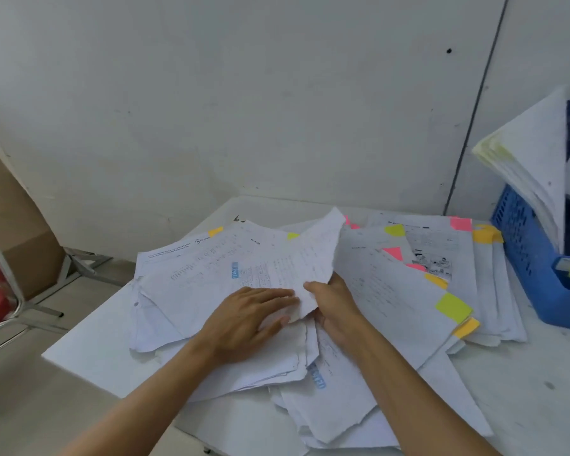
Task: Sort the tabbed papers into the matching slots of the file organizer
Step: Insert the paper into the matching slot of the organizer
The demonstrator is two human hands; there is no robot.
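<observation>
Pressing flat on the heap of tabbed papers [191, 274] at 6 o'clock on the table [89, 350], my left hand [244, 319] lay with fingers straight, I judged to pin the pile while my right hand [338, 307], just beside it, pinched the near edge of one raised sheet [316, 255] between thumb and curled fingers to peel it free. That sheet's tab was hidden, so I could not tell its colour. At 3 o'clock the blue file organizer [524, 248] was cut off by the frame, its slot labels too blurred to read.
</observation>
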